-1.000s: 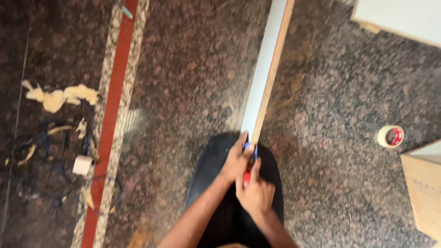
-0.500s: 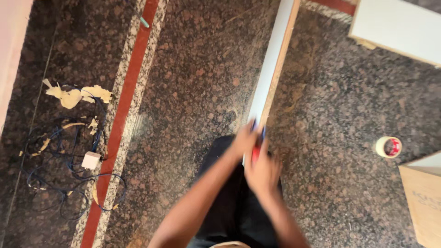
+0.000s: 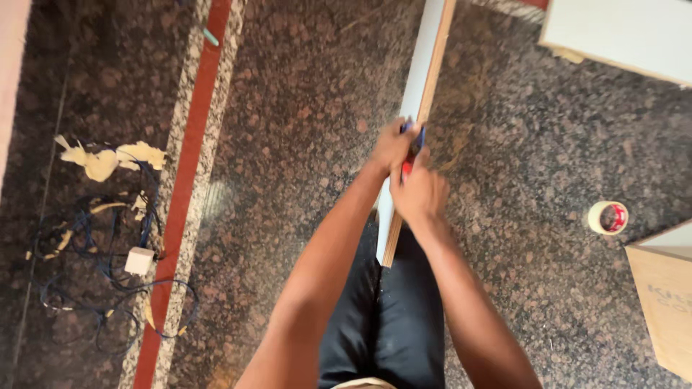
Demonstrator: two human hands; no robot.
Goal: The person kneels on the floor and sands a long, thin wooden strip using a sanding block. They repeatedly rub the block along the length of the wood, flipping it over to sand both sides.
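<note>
Standing on speckled granite floor, the person works a long white board running far from their knees. Left hand and right hand clamp a red-blue tool against it. Tape roll right, tangled cables left.

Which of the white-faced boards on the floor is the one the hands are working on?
The long narrow board running up the middle of the floor; both hands grip a red-and-blue tool against its edge. The wide white panel at top right lies untouched.
</note>
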